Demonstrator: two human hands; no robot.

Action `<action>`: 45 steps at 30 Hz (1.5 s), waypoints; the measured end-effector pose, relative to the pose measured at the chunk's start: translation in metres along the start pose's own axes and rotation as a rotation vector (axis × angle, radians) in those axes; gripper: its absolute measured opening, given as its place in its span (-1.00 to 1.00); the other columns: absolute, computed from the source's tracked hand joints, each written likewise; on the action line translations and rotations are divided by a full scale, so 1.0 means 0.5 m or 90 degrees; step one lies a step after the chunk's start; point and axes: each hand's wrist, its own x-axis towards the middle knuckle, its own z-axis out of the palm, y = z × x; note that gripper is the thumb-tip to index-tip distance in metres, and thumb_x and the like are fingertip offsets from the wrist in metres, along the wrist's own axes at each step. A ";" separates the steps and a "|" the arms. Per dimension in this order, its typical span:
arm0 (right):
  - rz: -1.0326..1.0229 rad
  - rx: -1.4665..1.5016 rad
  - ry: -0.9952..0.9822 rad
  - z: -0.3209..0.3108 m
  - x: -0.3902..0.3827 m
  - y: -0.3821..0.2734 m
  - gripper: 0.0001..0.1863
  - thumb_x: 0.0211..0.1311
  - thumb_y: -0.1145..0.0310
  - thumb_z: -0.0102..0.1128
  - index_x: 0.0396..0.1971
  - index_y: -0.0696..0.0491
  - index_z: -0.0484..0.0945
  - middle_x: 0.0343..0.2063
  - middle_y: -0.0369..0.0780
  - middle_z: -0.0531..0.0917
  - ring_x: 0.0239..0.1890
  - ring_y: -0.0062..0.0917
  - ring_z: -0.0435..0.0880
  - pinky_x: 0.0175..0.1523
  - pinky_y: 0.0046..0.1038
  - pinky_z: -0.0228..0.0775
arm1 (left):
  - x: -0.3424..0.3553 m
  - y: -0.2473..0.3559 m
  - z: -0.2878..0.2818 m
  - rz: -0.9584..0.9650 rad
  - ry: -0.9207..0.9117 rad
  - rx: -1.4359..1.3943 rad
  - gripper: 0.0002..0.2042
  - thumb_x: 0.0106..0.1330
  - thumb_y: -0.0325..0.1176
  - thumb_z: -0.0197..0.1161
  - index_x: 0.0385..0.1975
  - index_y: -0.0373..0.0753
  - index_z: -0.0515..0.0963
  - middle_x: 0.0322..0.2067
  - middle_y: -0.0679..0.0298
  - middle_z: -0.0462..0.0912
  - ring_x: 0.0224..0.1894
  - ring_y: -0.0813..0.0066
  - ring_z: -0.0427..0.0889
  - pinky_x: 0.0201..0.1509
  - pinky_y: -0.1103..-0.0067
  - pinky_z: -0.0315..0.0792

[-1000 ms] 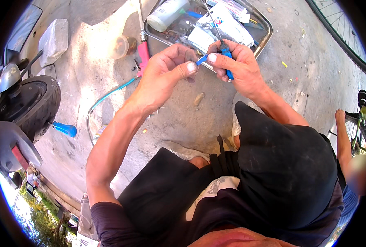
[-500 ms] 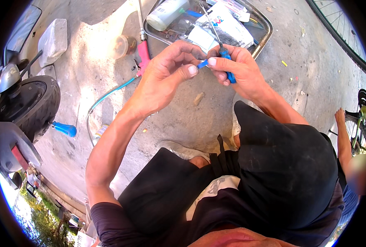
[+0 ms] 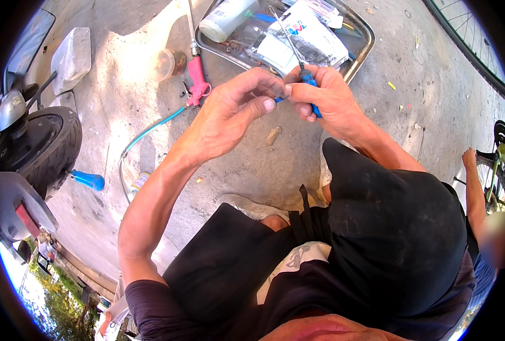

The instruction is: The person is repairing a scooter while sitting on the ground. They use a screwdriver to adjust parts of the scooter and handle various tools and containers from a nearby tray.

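My right hand [image 3: 337,102] is closed around the blue handle of a slim pointed hand tool [image 3: 307,78], its thin metal shaft slanting up and left over the tray. Thumb and fingers of my left hand [image 3: 227,116] pinch a small blue strip [image 3: 279,100], mostly covered by the fingertips. Both hands' fingertips meet at the strip; whether the right fingers also grip it is hard to tell. Off to the left, another blue-handled tool [image 3: 88,180] sticks out from the tread of a scooter tyre [image 3: 62,142].
A metal tray [image 3: 370,42] beyond my hands holds a bottle [image 3: 228,20] and white packets [image 3: 315,34]. Left of it lie a pink air gun [image 3: 197,79] with a blue hose [image 3: 153,131] and a round tub [image 3: 170,63]. A stone block [image 3: 72,57], bicycle wheel [image 3: 474,54] and another person's arm [image 3: 474,187] flank me.
Less of the blue strip shows between my fingertips now. My left hand has shifted slightly down and right, closer to the right one; the tool stays in my right hand.
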 end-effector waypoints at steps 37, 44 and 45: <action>-0.445 -0.294 0.043 -0.028 -0.010 0.012 -0.79 0.23 0.60 0.46 -0.15 0.13 0.71 -0.18 -0.27 0.72 -0.09 -0.59 0.66 0.02 -0.52 0.48 | -0.036 0.000 0.003 -0.015 0.187 0.172 -0.81 0.41 -0.49 0.40 -0.04 -0.31 0.61 -0.15 0.31 0.67 -0.22 0.63 0.61 -0.11 0.63 0.52; -0.339 -0.182 0.001 -0.006 -0.015 0.007 -0.82 0.30 0.57 0.45 -0.13 0.12 0.70 -0.16 -0.28 0.70 -0.07 -0.65 0.63 0.03 -0.55 0.48 | -0.028 0.019 0.024 -0.034 0.199 0.010 -0.79 0.46 -0.50 0.36 0.02 -0.28 0.59 -0.21 0.36 0.70 -0.19 0.67 0.60 -0.14 0.64 0.49; -0.299 -0.151 0.002 0.000 -0.019 0.004 -0.82 0.31 0.55 0.45 -0.13 0.12 0.70 -0.16 -0.30 0.70 -0.08 -0.66 0.63 0.03 -0.55 0.48 | -0.028 0.028 0.032 -0.023 0.210 -0.020 -0.79 0.46 -0.51 0.36 0.03 -0.27 0.58 -0.21 0.37 0.70 -0.19 0.67 0.60 -0.15 0.65 0.49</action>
